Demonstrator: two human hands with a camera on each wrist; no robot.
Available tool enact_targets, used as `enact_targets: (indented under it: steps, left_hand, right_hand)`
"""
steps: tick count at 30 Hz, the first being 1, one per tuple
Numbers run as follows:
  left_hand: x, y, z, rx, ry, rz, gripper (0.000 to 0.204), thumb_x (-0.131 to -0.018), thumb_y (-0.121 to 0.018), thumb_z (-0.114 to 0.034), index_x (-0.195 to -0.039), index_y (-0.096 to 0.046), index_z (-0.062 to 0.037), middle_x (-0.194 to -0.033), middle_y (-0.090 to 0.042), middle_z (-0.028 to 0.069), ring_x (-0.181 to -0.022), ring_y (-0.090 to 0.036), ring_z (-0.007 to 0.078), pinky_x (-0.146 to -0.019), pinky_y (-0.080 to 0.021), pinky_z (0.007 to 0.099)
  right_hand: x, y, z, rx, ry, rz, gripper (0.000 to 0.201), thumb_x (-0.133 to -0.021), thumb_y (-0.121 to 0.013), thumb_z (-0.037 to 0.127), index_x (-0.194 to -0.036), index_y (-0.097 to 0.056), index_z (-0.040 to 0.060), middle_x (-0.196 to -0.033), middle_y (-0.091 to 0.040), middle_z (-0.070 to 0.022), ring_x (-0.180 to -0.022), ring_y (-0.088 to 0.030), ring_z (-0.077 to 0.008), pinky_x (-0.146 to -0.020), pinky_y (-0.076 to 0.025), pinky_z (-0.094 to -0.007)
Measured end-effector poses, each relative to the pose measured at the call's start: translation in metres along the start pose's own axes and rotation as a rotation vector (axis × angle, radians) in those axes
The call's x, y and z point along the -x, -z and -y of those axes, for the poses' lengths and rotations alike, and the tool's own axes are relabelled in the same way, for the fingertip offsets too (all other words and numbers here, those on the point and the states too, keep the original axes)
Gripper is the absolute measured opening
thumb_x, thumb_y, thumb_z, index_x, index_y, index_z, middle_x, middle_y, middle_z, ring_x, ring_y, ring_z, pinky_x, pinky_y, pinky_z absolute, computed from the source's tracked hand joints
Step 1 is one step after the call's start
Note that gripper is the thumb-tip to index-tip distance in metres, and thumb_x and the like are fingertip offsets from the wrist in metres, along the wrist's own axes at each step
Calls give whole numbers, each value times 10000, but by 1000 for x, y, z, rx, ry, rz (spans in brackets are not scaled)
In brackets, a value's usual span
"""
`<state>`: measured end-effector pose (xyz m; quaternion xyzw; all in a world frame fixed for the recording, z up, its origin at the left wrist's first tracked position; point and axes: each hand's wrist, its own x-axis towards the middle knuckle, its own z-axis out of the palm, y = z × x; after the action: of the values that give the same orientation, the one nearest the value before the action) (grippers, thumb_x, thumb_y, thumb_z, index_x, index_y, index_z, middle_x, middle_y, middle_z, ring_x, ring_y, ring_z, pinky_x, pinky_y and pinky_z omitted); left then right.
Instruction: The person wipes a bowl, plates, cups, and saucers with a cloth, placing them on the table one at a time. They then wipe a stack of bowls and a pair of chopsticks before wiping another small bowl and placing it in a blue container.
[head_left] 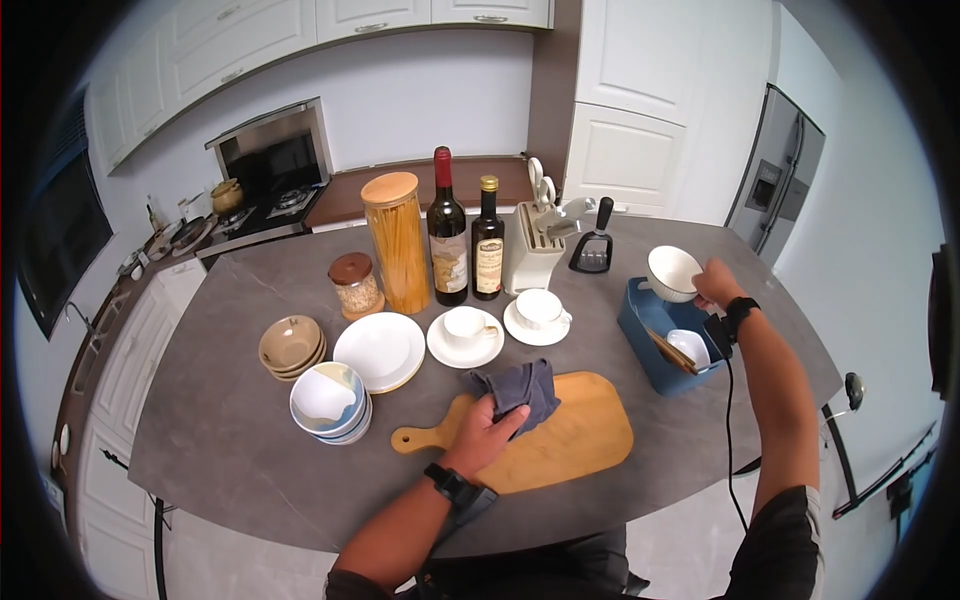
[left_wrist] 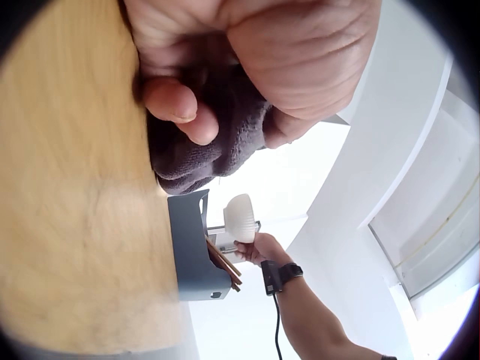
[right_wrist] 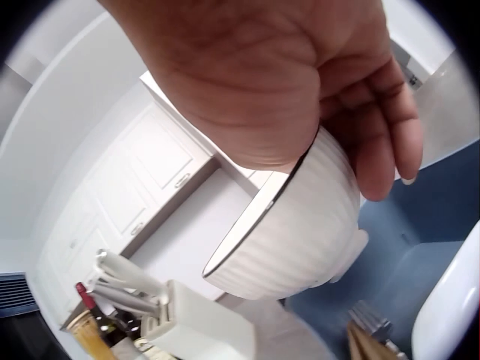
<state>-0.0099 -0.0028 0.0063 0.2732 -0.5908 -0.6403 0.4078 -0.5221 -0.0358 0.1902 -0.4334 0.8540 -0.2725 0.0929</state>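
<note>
My right hand (head_left: 715, 284) pinches the rim of a white ribbed bowl (right_wrist: 300, 232), tilted above the back part of a blue bin (head_left: 650, 372). Inside the bin lie a white dish (head_left: 690, 346), wooden-handled utensils (head_left: 668, 350) and a fork (right_wrist: 369, 319). With my left hand (head_left: 484, 438) I grip a bunched dark grey cloth (head_left: 530, 392) on the wooden cutting board (head_left: 585, 440). In the left wrist view the fingers curl into the cloth (left_wrist: 202, 154), right at the board's surface.
Left of the board stand patterned bowls (head_left: 328, 398), brown bowls (head_left: 290, 345) and white plates (head_left: 380, 350). Two cups on saucers (head_left: 465, 350) sit behind it. Farther back are a pasta jar (head_left: 398, 250), two bottles (head_left: 448, 255), a knife block (head_left: 532, 255) and a black spatula (head_left: 592, 250).
</note>
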Motion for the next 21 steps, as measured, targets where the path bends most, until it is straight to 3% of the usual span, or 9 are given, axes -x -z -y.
enact_targets:
  steps: [3, 5, 8, 12, 14, 16, 17, 18, 21]
  left_hand:
    - [2, 0, 2, -52, -34, -29, 336, -1038, -730, -167, -1310, -670, 20, -1188, -741, 50, -1102, -642, 101, -993, -524, 308]
    - [1, -1, 6, 15, -230, -35, 335, -1045, -709, -143, -1335, -653, 15, -1230, -724, 54, -1124, -633, 105, -1013, -514, 310]
    - [-3, 4, 16, 112, -312, -48, 348, -1056, -676, -110, -1380, -623, 5, -1288, -699, 56, -1166, -624, 115, -1034, -504, 314]
    - [2, 5, 6, 167, -369, -112, 327, -1067, -650, -95, -1380, -614, -8, -1297, -684, 48, -1178, -620, 123, -1048, -495, 314]
    - [4, 5, -2, 116, -449, -179, 286, -1080, -617, -85, -1357, -613, -14, -1276, -674, 39, -1171, -617, 123, -1043, -496, 315]
    - [9, 0, -7, 173, -478, -188, 275, -1071, -612, -69, -1341, -618, -15, -1255, -674, 43, -1155, -623, 129, -1032, -500, 316]
    - [10, -1, -9, 228, -510, -196, 265, -1062, -607, -53, -1325, -623, -17, -1235, -674, 48, -1140, -629, 135, -1020, -505, 317]
    - [10, 0, -11, 227, -508, -194, 265, -1062, -607, -53, -1325, -623, -17, -1235, -674, 48, -1140, -629, 135, -1020, -505, 317]
    - [15, 5, -18, -190, -602, -213, 453, -931, -717, -19, -1369, -606, -25, -1270, -671, 128, -1145, -671, 232, -1020, -517, 346]
  right_hand:
    - [45, -1, 38, -27, 135, 45, 223, -935, -590, 51, -968, -696, -142, -755, -752, -214, -641, -780, -284, -524, -627, -404]
    - [78, -16, 58, -38, 301, 126, 218, -932, -605, 67, -955, -684, -136, -742, -743, -208, -611, -769, -278, -538, -619, -378]
    - [139, -46, 85, -55, 463, 302, 213, -948, -607, 96, -929, -679, -103, -686, -709, -201, -584, -755, -274, -561, -602, -384]
    - [207, -75, 111, 32, 491, 445, 214, -950, -607, 109, -932, -681, -92, -696, -708, -221, -626, -767, -279, -649, -606, -410]
    - [209, -98, 99, 9, 548, 461, 211, -943, -602, 104, -928, -682, -90, -692, -706, -227, -617, -763, -276, -667, -604, -400]
    - [219, -110, 99, 13, 514, 485, 213, -926, -617, 125, -945, -692, -73, -757, -722, -253, -697, -761, -360, -726, -600, -441]
    - [216, -123, 92, 107, 637, 412, 226, -907, -639, 153, -976, -706, -52, -868, -730, -290, -836, -734, -452, -815, -577, -503]
    - [216, -131, 85, 105, 635, 412, 226, -907, -639, 153, -976, -706, -52, -868, -730, -290, -836, -734, -452, -815, -577, -503]
    - [228, -148, 90, 44, 613, 444, 279, -890, -664, 172, -1068, -732, -33, -969, -724, -313, -937, -695, -501, -875, -544, -550]
